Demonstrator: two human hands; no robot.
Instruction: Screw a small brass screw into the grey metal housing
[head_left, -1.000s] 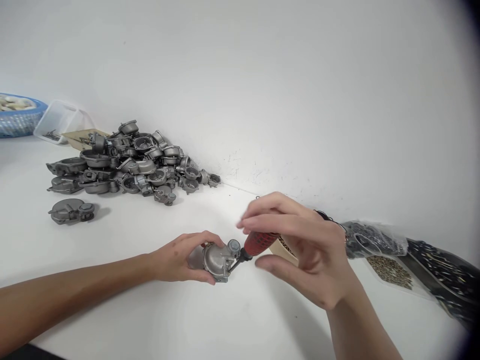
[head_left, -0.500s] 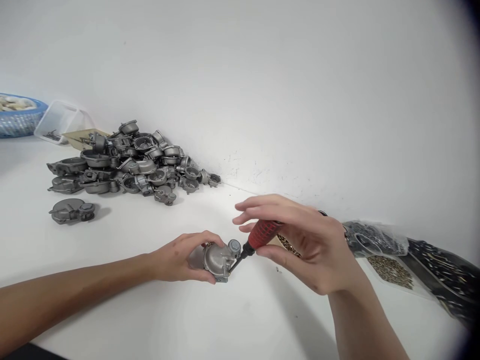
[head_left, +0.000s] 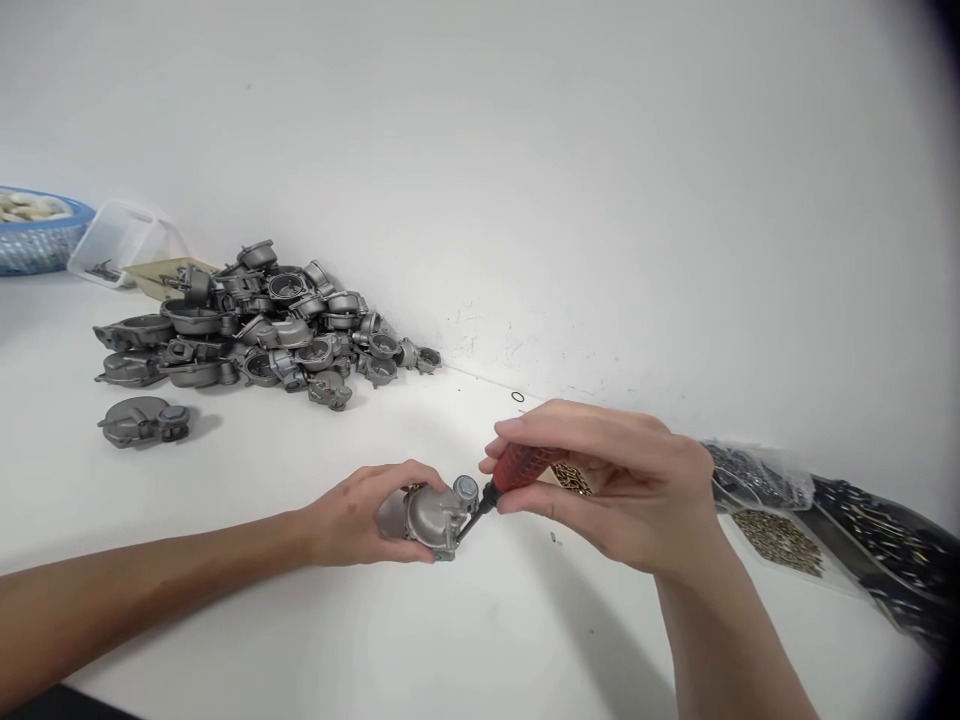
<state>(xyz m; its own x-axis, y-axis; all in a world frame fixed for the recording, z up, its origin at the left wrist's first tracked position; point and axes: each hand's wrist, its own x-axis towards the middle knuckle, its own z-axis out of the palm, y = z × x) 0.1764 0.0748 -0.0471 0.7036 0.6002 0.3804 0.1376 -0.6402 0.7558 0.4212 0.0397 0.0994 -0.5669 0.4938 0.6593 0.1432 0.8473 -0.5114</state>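
One silver-grey, round cast-metal housing [head_left: 431, 517] rests in our left hand [head_left: 360, 515], thumb and fingers curled around its body, over the white desk [head_left: 337, 640]; our right hand [head_left: 626, 490] is wrapped around the red-handled screwdriver [head_left: 519, 468], its dark shaft slanting to the housing's right end. We judge the housing stiff, fairly heavy, perhaps slick, best held by the rounded side, clear of the tip

Free passage exists over the near part of the white table [head_left: 360, 640]. In the middle, the left hand [head_left: 367, 515], the metal housing [head_left: 433, 520], the screwdriver [head_left: 517, 470] and the right hand [head_left: 622, 490] form a barrier. At far left, the pile of metal parts [head_left: 292, 332] obstructs.
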